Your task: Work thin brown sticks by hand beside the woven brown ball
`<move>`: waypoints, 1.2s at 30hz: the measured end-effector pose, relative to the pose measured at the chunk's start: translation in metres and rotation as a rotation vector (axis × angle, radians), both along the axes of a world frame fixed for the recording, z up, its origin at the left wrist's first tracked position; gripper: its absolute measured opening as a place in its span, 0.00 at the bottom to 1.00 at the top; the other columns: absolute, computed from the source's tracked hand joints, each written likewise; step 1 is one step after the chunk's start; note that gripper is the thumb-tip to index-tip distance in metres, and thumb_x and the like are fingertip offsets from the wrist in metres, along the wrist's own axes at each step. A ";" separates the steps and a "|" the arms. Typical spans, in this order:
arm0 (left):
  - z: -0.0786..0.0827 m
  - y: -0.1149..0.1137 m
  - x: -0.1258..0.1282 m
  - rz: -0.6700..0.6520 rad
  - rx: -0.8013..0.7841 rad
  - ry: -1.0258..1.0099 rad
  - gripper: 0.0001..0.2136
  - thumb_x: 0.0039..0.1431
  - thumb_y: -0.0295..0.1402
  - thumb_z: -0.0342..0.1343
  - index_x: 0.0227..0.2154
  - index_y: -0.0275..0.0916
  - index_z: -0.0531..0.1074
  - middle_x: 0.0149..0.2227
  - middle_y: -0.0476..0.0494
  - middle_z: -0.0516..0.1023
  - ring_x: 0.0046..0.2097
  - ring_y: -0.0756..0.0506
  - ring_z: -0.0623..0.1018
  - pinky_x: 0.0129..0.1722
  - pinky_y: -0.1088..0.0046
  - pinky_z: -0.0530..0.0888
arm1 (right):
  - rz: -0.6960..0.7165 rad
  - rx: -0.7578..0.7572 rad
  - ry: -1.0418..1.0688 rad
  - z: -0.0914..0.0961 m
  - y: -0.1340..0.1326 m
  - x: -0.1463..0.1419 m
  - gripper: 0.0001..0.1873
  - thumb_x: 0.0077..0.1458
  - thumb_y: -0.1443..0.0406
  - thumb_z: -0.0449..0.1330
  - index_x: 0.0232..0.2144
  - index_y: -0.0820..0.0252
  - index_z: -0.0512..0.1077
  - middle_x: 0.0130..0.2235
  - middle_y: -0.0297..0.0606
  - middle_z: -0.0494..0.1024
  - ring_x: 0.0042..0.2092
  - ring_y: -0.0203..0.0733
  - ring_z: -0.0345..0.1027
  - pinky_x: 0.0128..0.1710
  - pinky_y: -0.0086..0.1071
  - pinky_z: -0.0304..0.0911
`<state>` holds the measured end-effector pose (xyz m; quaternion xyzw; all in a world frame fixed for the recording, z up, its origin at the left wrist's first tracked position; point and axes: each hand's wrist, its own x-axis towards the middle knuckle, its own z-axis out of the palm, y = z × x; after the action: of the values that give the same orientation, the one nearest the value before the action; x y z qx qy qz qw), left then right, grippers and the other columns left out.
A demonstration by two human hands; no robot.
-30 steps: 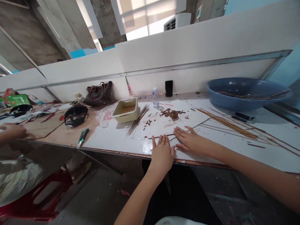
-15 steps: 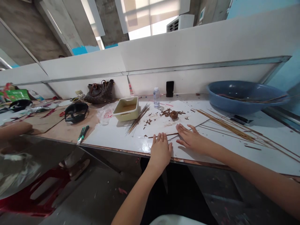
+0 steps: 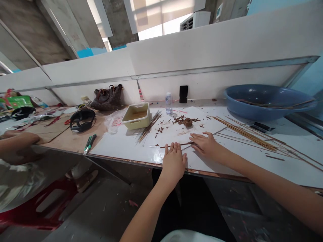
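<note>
A thin dark brown stick [image 3: 165, 146] lies across the white board near the table's front edge. My left hand [image 3: 173, 159] lies flat with its fingertips on the stick, fingers stretched out. At the stick's right end is my right hand [image 3: 205, 144], palm down, its fingers extended and partly apart; the stick's end is hidden beneath them. Beyond both hands sits a brown lump [image 3: 187, 122] of a clay-like material, with several short brown pieces [image 3: 179, 119] around it.
A yellow tub [image 3: 137, 122] of brownish liquid and a bundle of thin sticks [image 3: 151, 125] stand left. A water bottle [image 3: 169, 104] and a phone [image 3: 183, 94] are behind. Right are bamboo-coloured sticks [image 3: 244, 134] and a blue basin [image 3: 267, 112]. Another person's arm [image 3: 19, 142] is at far left.
My right hand's fingers have drawn closer together and its index finger is raised more. My left hand stays nearly in place on the stick. The view has shifted slightly.
</note>
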<state>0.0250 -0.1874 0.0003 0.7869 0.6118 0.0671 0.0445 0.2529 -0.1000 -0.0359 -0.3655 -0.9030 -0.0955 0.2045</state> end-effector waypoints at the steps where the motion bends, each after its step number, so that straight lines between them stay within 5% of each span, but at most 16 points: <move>1: 0.001 0.000 0.000 -0.001 -0.005 -0.004 0.29 0.82 0.40 0.40 0.76 0.26 0.61 0.77 0.30 0.62 0.80 0.36 0.60 0.81 0.47 0.51 | -0.003 -0.011 0.025 0.003 0.004 0.002 0.21 0.78 0.60 0.49 0.62 0.58 0.77 0.66 0.54 0.80 0.66 0.55 0.75 0.67 0.55 0.50; 10: -0.002 0.001 0.000 -0.004 0.005 -0.009 0.29 0.82 0.40 0.39 0.76 0.27 0.61 0.77 0.30 0.62 0.80 0.35 0.60 0.81 0.46 0.52 | 0.080 -0.068 -0.008 0.005 0.007 0.000 0.16 0.76 0.61 0.53 0.55 0.51 0.80 0.66 0.47 0.81 0.66 0.56 0.74 0.65 0.55 0.49; 17: -0.006 0.000 0.001 0.000 0.031 -0.002 0.30 0.82 0.40 0.40 0.77 0.28 0.60 0.77 0.30 0.62 0.80 0.36 0.61 0.81 0.48 0.51 | 0.093 -0.152 -0.092 0.004 0.008 0.003 0.20 0.75 0.63 0.54 0.62 0.52 0.79 0.66 0.47 0.80 0.70 0.62 0.69 0.62 0.55 0.54; 23: -0.004 0.001 0.001 0.001 0.023 0.013 0.30 0.82 0.41 0.40 0.77 0.28 0.60 0.78 0.31 0.62 0.80 0.36 0.60 0.81 0.48 0.52 | 0.076 -0.150 -0.059 0.015 0.026 0.006 0.18 0.74 0.62 0.56 0.50 0.43 0.86 0.67 0.40 0.80 0.68 0.61 0.72 0.63 0.57 0.53; 36: -0.005 0.002 0.000 -0.001 0.026 0.008 0.30 0.82 0.41 0.40 0.76 0.28 0.60 0.77 0.29 0.62 0.80 0.35 0.61 0.81 0.47 0.52 | 0.098 -0.122 0.059 0.030 0.031 -0.016 0.15 0.72 0.62 0.61 0.33 0.53 0.84 0.53 0.42 0.88 0.58 0.56 0.76 0.63 0.58 0.46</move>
<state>0.0251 -0.1856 -0.0051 0.7880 0.6107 0.0719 0.0319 0.2370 -0.0689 -0.0059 -0.3354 -0.9175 -0.0193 0.2130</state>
